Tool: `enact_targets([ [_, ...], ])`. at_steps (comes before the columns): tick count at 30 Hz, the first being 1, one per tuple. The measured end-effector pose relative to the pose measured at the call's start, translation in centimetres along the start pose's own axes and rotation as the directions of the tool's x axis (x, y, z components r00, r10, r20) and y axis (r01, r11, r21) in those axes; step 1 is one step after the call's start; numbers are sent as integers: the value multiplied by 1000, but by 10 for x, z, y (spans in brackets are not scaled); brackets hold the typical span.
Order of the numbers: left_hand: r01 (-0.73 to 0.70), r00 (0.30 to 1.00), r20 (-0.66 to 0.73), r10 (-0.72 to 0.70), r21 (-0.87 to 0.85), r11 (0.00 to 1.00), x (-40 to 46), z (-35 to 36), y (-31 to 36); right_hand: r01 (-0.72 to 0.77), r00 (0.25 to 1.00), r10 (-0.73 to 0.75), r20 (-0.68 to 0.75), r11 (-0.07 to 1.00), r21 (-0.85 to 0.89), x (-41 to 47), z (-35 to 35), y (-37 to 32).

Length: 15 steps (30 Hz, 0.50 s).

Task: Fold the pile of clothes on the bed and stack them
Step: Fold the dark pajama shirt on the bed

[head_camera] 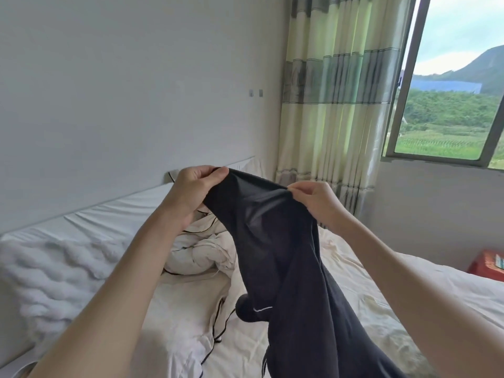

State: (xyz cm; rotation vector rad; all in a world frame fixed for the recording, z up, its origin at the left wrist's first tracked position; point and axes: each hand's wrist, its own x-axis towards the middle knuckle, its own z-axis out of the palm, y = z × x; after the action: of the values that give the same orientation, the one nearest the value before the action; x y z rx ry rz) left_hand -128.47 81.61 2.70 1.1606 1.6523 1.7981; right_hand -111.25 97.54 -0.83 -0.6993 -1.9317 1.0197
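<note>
Black garment (286,255) held up above the bed (354,268), top edge pinched between fingers of left hand (191,186) and right hand (316,199). Rest hanging down over crumpled cream clothes (199,252).

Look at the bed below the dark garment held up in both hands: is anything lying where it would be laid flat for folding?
Yes. A crumpled white garment with dark piping lies on the bed beneath the dark garment.
</note>
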Motion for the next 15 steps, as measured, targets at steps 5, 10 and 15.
enact_targets([
  [5, -5, 999, 33, -1, 175, 984, -4, 3, -2, -95, 995, 95, -2, 994, 51, -12, 0, 14],
  [10, 99, 995, -35, -96, 111, 989, -6, 19, -22, -97, 992, 93, -85, 994, -51, -36, 1, 19],
  [15, 122, 992, -2, -124, 191, 974, -13, 50, -38, -44, 996, 42, 73, 999, 24, -81, 31, 16],
])
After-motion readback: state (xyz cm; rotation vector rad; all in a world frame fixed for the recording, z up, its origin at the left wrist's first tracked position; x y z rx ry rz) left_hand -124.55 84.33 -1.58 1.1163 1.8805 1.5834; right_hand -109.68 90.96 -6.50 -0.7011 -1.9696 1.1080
